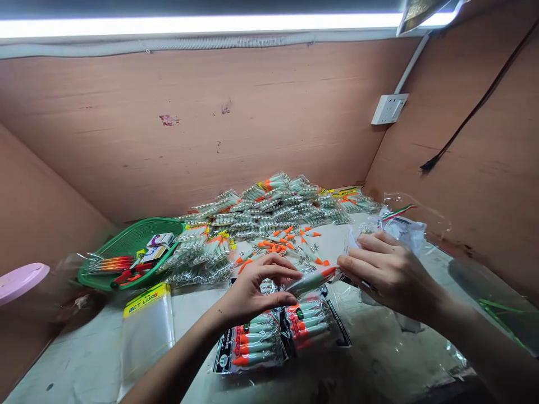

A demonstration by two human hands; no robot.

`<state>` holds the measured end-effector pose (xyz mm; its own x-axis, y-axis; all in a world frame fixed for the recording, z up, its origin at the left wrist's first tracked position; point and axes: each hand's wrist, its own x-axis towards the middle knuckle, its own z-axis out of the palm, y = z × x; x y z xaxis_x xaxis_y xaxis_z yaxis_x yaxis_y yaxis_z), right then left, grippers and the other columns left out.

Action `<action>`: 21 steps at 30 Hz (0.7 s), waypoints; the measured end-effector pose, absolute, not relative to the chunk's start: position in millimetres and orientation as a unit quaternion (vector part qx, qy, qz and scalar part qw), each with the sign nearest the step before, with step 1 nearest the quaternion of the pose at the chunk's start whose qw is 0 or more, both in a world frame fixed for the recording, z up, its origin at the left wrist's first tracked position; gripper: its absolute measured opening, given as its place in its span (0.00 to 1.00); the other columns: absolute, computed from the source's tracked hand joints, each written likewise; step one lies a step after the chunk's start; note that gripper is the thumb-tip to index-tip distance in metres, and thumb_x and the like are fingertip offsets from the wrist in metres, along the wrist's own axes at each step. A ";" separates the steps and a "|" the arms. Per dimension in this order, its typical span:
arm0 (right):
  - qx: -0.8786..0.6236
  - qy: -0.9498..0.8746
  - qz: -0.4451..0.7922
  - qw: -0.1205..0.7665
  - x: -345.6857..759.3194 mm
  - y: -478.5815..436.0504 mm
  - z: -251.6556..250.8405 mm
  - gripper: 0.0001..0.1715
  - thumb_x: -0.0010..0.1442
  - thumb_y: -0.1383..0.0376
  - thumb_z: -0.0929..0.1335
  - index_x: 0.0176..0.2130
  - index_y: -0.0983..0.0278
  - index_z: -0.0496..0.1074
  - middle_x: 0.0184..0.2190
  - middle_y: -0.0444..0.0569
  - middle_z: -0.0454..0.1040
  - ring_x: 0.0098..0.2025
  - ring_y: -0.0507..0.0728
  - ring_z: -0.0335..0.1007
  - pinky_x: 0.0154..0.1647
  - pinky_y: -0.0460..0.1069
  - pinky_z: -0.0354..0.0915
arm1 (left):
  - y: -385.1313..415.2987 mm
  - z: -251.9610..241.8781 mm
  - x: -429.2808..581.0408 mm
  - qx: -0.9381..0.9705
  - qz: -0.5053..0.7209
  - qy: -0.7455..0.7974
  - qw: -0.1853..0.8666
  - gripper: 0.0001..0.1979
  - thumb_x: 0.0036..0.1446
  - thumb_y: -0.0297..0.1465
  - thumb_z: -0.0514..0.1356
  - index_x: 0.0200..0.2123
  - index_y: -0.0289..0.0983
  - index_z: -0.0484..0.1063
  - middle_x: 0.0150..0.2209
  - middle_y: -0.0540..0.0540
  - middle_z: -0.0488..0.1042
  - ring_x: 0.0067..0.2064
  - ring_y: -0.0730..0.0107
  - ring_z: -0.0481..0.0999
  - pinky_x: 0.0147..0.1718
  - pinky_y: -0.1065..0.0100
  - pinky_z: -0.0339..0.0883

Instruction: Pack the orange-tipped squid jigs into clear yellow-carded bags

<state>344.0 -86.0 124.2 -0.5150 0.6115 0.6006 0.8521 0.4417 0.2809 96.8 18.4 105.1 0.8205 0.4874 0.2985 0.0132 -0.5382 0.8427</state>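
A pale green lure with an orange tip (314,280), in what looks like clear plastic, lies between my two hands. My left hand (263,286) has its thumb and fingers round the lure's left end. The fingers of my right hand (379,264) are pressed together at the orange tip, on clear plastic. Below them lie two black-edged packs of similar lures, one on the left (256,342) and one on the right (309,322). Loose orange-tipped lures (280,246) are scattered just beyond my hands.
Bagged lures (261,207) are heaped along the back wall. A green basket (126,241) with red lures and small boxes stands at the left, beside yellow-topped clear bags (147,331). Crumpled clear plastic (406,233) lies behind my right hand. A pink disc (23,282) juts in at far left.
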 end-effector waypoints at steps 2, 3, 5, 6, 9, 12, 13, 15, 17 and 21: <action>-0.434 -0.815 -0.313 0.223 344.8 -88.9 123.9 0.08 0.60 0.71 0.64 0.30 0.65 0.71 0.21 0.46 0.68 0.30 0.55 0.56 0.34 0.51 0.52 | 15.1 108.0 95.8 0.827 0.257 0.142 0.480 0.14 0.51 0.32 0.65 0.42 0.36 0.77 0.39 0.41 0.76 0.38 0.68 0.74 0.39 0.66 0.70; -0.427 -0.811 -0.331 0.224 344.9 -90.6 123.4 0.07 0.60 0.71 0.64 0.32 0.65 0.71 0.21 0.46 0.69 0.30 0.55 0.56 0.35 0.51 0.53 | 12.6 109.0 95.7 0.822 0.263 0.153 0.482 0.13 0.51 0.31 0.65 0.41 0.34 0.77 0.37 0.41 0.77 0.37 0.68 0.75 0.38 0.66 0.70; -0.414 -0.801 -0.374 0.218 344.2 -94.1 122.5 0.07 0.60 0.72 0.64 0.35 0.65 0.72 0.21 0.45 0.70 0.29 0.55 0.57 0.35 0.52 0.54 | 6.2 110.1 96.6 0.809 0.287 0.196 0.475 0.10 0.51 0.31 0.65 0.36 0.33 0.77 0.34 0.42 0.78 0.35 0.67 0.76 0.36 0.66 0.70; -0.408 -0.795 -0.395 0.211 343.7 -95.9 122.1 0.08 0.60 0.73 0.64 0.37 0.65 0.72 0.21 0.45 0.69 0.29 0.55 0.57 0.35 0.52 0.54 | 2.8 110.3 97.4 0.800 0.298 0.219 0.473 0.08 0.51 0.31 0.65 0.33 0.33 0.77 0.33 0.42 0.78 0.35 0.66 0.77 0.36 0.66 0.71; -0.394 -0.780 -0.450 0.186 342.0 -101.0 121.2 0.09 0.58 0.75 0.66 0.38 0.66 0.74 0.19 0.43 0.67 0.27 0.53 0.56 0.34 0.52 0.55 | -3.9 109.0 99.9 0.760 0.317 0.273 0.498 0.07 0.51 0.33 0.64 0.28 0.34 0.75 0.32 0.42 0.79 0.35 0.66 0.77 0.37 0.66 0.70; -0.379 -0.779 -0.472 0.162 341.3 -105.7 118.4 0.10 0.57 0.76 0.66 0.38 0.67 0.75 0.19 0.42 0.65 0.27 0.53 0.55 0.36 0.52 0.56 | -1.0 104.1 101.2 0.709 0.314 0.318 0.547 0.08 0.50 0.34 0.64 0.26 0.34 0.75 0.29 0.44 0.78 0.33 0.68 0.75 0.34 0.68 0.68; -0.374 -0.781 -0.474 0.156 341.3 -106.7 116.7 0.10 0.57 0.76 0.66 0.37 0.66 0.75 0.19 0.42 0.65 0.26 0.52 0.55 0.37 0.52 0.56 | 2.2 101.5 101.6 0.677 0.319 0.336 0.572 0.09 0.48 0.34 0.65 0.26 0.34 0.74 0.27 0.44 0.77 0.31 0.68 0.74 0.33 0.68 0.67; -0.368 -0.789 -0.469 0.151 341.4 -106.5 111.9 0.11 0.58 0.76 0.65 0.37 0.65 0.75 0.19 0.42 0.65 0.27 0.52 0.55 0.38 0.52 0.56 | 10.2 95.2 103.0 0.607 0.338 0.364 0.621 0.09 0.45 0.34 0.66 0.24 0.34 0.72 0.25 0.47 0.75 0.29 0.70 0.72 0.31 0.68 0.66; -0.370 -0.800 -0.439 0.174 342.2 -101.5 106.5 0.11 0.60 0.75 0.64 0.37 0.65 0.74 0.20 0.43 0.67 0.27 0.53 0.56 0.37 0.52 0.56 | 17.5 89.2 105.7 0.557 0.366 0.371 0.647 0.09 0.45 0.34 0.63 0.22 0.36 0.68 0.25 0.49 0.72 0.29 0.71 0.71 0.32 0.67 0.66; -0.424 -0.793 -0.319 0.300 346.8 -77.2 100.9 0.08 0.62 0.71 0.62 0.34 0.65 0.71 0.22 0.45 0.70 0.29 0.54 0.56 0.35 0.51 0.54 | 23.9 84.7 111.2 0.568 0.398 0.301 0.654 0.09 0.48 0.38 0.54 0.27 0.39 0.66 0.30 0.48 0.74 0.35 0.69 0.72 0.41 0.64 0.65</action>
<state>346.8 -77.2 100.9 -0.4608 0.4807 0.7461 0.8634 0.4376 0.2513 111.2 23.9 84.7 0.5026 0.8626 0.0584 -0.1784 0.0374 0.9833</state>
